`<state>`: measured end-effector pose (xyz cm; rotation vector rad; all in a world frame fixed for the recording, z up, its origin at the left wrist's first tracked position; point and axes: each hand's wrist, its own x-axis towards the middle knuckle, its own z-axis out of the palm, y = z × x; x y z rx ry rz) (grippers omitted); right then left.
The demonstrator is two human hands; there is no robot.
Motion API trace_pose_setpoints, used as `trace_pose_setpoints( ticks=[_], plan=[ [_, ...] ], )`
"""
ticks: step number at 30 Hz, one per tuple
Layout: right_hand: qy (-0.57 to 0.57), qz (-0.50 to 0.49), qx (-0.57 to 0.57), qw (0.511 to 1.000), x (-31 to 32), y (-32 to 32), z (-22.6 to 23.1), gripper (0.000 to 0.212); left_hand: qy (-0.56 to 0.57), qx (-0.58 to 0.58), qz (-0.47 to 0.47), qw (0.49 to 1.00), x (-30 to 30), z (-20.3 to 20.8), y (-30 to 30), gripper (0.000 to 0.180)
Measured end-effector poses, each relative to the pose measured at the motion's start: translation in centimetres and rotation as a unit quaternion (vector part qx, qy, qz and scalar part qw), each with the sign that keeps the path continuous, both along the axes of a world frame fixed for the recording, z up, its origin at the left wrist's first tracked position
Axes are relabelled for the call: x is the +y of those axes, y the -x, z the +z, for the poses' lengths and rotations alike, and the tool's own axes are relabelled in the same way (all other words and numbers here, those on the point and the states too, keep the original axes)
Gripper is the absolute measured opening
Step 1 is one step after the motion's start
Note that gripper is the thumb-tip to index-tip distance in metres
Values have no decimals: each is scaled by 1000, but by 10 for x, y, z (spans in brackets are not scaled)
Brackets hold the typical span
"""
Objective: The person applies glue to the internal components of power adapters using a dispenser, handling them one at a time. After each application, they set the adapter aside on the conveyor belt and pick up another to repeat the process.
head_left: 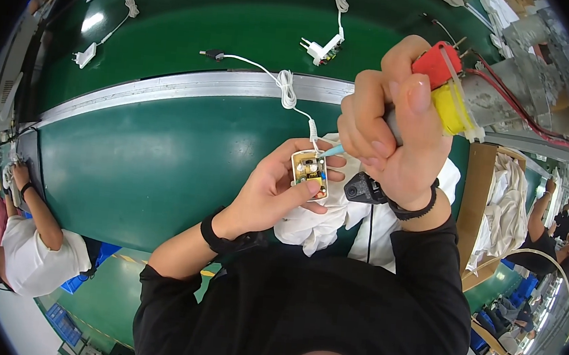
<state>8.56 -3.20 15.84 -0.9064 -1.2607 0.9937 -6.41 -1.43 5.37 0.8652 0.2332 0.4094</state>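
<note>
Charger casing (310,173), white, open face up, circuit board showing inside; held over the near part of the green table (130,157), beside a heap of white cloth (313,231). Fingers of the left hand (259,192) closed around it, thumb over the lower end. Fingers of the right hand (397,130) wrapped around a hand tool (447,109) with red and yellow parts at its top. Its pale blue nozzle (332,151) points at the casing's cable end; contact or a slight gap, cannot tell.

Risks, my judgement: a slip of the right hand could drive the nozzle into the small parts; the left thumb, close on them, could bend one if it presses. White cord (286,90) runs back across the metal rail (170,91); a snag there might tug the casing askew. Black box (363,188) at the right wrist sits low and near; a wrist turn could knock the casing.

Markings: no label or lettering readable on casing, board or tool at this size.
</note>
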Motion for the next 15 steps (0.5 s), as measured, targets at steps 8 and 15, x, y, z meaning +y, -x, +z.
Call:
trace_pose_setpoints(
  ticks=[8,15],
  plan=[
    [42,-30,-4,999,-7,9,16,35,11,10,7,1000,2,-4,-1,42],
    [17,28,-7,999,-9,6,5,39,48,9,83,995,9,-4,1,41]
  ],
)
